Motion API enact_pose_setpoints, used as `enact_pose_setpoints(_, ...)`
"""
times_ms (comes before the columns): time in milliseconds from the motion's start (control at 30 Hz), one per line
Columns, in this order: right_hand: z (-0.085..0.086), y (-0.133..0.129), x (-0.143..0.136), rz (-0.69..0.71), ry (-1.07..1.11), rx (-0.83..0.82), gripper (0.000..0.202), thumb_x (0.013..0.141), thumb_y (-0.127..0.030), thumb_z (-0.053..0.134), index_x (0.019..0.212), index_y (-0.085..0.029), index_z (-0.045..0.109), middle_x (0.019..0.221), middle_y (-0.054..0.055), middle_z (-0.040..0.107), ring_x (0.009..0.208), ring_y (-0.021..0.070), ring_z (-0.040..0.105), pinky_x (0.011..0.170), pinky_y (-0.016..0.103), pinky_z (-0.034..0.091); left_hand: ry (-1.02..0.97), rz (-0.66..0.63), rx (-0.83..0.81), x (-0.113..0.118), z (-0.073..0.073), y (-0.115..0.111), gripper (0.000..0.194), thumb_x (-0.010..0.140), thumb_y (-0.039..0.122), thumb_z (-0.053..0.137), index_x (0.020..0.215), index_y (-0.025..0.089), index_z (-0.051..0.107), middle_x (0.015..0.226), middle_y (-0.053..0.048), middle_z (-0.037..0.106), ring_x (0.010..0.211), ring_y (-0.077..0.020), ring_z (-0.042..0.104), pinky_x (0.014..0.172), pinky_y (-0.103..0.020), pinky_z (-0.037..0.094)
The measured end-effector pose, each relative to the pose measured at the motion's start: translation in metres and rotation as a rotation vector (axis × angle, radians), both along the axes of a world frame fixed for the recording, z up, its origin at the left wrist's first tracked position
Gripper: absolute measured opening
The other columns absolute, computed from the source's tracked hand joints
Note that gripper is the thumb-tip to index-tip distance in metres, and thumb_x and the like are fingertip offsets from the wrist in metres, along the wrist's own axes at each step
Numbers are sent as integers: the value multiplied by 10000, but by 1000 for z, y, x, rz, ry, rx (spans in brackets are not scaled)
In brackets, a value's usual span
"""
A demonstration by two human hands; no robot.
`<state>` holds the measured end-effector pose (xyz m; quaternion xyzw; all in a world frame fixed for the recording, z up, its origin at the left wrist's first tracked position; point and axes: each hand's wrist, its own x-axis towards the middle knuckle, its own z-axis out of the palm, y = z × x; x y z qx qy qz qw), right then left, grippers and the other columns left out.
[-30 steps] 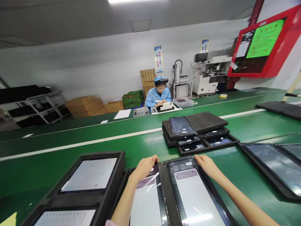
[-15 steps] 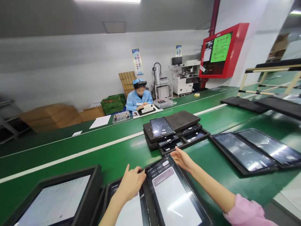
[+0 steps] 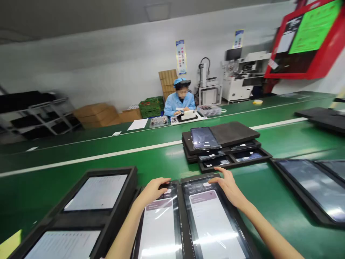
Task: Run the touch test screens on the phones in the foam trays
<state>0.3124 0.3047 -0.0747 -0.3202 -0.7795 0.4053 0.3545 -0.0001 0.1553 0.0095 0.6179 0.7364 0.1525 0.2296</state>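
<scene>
Two lit screens with black borders lie side by side in a dark foam tray in front of me. My left hand [image 3: 154,191] rests over the top of the left screen [image 3: 158,226], its fingers stretched out near a small white button-like spot. Over the upper right corner of the right screen [image 3: 212,225], my right hand [image 3: 228,187] has its fingers apart, with a fingertip at or just above the glass. Both screens show a white page with a mauve banner. Neither hand grips anything.
A deep foam tray [image 3: 132,183] with two lit screens stands at left. Stacked dark foam trays [image 3: 234,133] with dark panels lie ahead on the green table [image 3: 88,160]. More dark panels [image 3: 312,185] are at right. Across the table sits a person in blue [image 3: 172,104].
My right hand has moved from the tray's far edge onto the right screen. The left screen now shows a mauve banner. The camera view has turned left.
</scene>
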Motion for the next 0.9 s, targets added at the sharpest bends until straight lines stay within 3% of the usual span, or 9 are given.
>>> enact_pose_setpoints(100,-7,-4,-3,-42,-190,238,576,982,-617,299,927,-338,800,1440,56,465,1326,384,335,1113,675,199,-38,64,24,4,-5,-2,547,774,158,619,1311,250,653,1237,-28,720,1179,-241,642,1144,-398,392)
enact_pose_setpoints(267,-30,16,30,-53,-240,449,548,1014,-589,277,1102,-383,777,1487,55,429,1302,415,393,1046,705,299,-89,230,116,2,2,-38,462,989,292,373,1402,245,574,1300,-39,688,1243,-233,605,1242,-524,184)
enact_pose_setpoints(400,-48,12,66,-20,-258,448,539,1006,-639,300,1091,-413,781,1461,42,467,1289,426,422,1070,713,284,-149,339,263,14,-7,-100,439,1002,399,366,1255,240,688,1231,-47,716,1167,-235,637,1136,-412,412)
enact_pose_setpoints(467,-51,-6,73,-3,-238,397,571,1014,-646,277,1082,-401,788,1474,46,459,1309,423,407,1084,693,285,-171,316,327,24,-16,-126,415,1007,446,385,1143,283,742,1158,-36,736,1108,-238,649,1134,-415,411)
enact_pose_setpoints(567,-51,-34,68,40,-193,356,595,1030,-613,245,1018,-400,801,1510,15,434,1341,414,384,1081,656,313,-149,139,266,38,-24,-144,353,1012,423,428,1087,333,761,1044,-14,755,1080,-239,635,1220,-499,269)
enact_pose_setpoints(633,-51,-40,59,38,-199,371,600,1026,-601,243,929,-412,804,1485,-9,468,1313,421,418,1063,674,316,-117,49,175,42,-22,-141,305,1012,380,463,1076,344,760,1016,1,759,1117,-240,612,1240,-563,181)
enact_pose_setpoints(733,-57,-25,43,-76,-241,346,550,985,-627,303,925,-402,802,1375,38,562,1224,419,495,1037,704,327,7,49,107,41,-12,-117,276,1016,345,491,1183,348,711,1153,7,739,1231,-250,558,1231,-652,93)
enact_pose_setpoints(833,-64,-3,31,-209,-178,226,526,907,-646,413,1083,-306,774,1247,114,611,1183,380,546,1023,622,412,245,128,87,42,-6,-81,423,1006,419,523,1406,285,554,1450,-61,575,1407,-316,417,1203,-718,72)
enact_pose_setpoints(900,-67,3,28,-253,-113,122,543,837,-659,483,1039,-239,762,1170,131,636,1152,358,580,972,528,488,362,149,47,48,-8,-57,552,997,503,518,1473,228,474,1550,-119,449,1473,-351,324,1192,-736,59)
